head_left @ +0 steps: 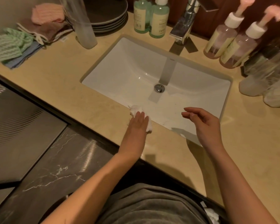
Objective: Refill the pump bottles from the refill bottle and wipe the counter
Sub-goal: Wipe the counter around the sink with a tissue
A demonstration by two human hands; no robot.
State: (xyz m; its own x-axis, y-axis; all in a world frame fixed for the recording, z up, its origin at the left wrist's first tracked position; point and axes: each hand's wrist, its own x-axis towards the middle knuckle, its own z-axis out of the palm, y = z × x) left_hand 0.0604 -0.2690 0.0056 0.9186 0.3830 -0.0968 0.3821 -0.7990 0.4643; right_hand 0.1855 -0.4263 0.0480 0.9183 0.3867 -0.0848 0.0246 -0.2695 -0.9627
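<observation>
on the counter's [63, 81] front edge, left hand [138, 126] flat on the tissue wad [137, 109]
fingers [141, 116] straight and together, wad poking out ahead at the sink's [120, 62] near rim; right hand [204, 123] hovers empty, loosely curled, farther off.

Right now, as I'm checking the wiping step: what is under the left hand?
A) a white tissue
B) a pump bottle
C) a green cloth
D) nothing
A: the left hand lies flat, fingers straight, on a crumpled white tissue on the counter at the near edge of the sink.
</observation>
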